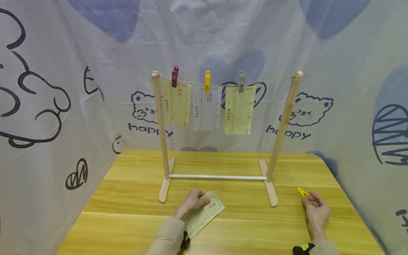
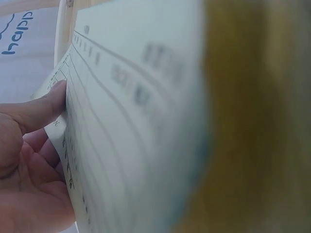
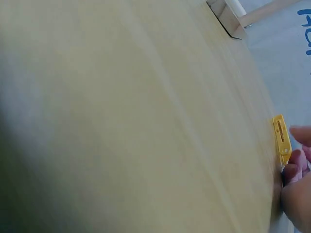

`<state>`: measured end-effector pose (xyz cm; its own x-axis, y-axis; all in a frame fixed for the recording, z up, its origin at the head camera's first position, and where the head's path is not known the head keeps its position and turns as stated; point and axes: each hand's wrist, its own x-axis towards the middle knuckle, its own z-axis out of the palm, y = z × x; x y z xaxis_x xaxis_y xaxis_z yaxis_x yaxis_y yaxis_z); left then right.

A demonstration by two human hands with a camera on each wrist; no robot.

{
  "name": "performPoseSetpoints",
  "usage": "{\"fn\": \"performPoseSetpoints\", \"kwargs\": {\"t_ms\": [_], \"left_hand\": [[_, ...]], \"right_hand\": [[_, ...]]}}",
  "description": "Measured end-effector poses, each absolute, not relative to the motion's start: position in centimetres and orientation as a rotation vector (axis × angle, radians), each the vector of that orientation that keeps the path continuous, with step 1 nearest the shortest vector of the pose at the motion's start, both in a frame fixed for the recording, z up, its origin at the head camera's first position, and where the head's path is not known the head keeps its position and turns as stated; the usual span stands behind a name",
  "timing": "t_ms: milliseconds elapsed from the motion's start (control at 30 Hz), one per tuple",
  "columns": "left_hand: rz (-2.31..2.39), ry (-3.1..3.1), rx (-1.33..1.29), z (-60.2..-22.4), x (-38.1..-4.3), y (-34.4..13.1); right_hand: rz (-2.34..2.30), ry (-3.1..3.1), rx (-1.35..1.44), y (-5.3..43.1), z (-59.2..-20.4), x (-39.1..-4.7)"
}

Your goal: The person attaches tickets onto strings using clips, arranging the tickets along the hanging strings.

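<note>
My left hand pinches a pale green printed form above the table, thumb on its face near the red marks. In the left wrist view the form bends a little and its near part is blurred. At the table's right side, my right hand is at a yellow clothespin. The right wrist view shows the thumb apart from the clothespin, with curled fingers close to its lower end; contact is unclear.
A wooden stand with a string stands at the back. From it hang a green form under a dark red clothespin, a white form under a yellow one, and another green form under a grey one.
</note>
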<state>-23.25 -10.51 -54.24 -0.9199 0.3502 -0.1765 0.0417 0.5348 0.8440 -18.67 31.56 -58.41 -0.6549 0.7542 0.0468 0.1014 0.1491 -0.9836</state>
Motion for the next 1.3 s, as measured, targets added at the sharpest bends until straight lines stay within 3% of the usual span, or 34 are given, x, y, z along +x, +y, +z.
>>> {"fn": "performPoseSetpoints", "kwargs": {"t_ms": [567,800,1300], "left_hand": [[1.361,2.424,0.339,-54.1,-23.24,-10.38],[1.372,2.455,0.465,-54.48,-23.44,-11.08],[1.331,2.465,0.376,-53.99,-23.23,-10.66]], "right_hand": [[1.352,-2.213,-0.826,32.09,-58.03,-18.53],[1.394,-2.345,-0.718,32.43,-58.01,-18.59],[1.247,-2.456,-0.717,32.36,-57.77,-18.61]]}}
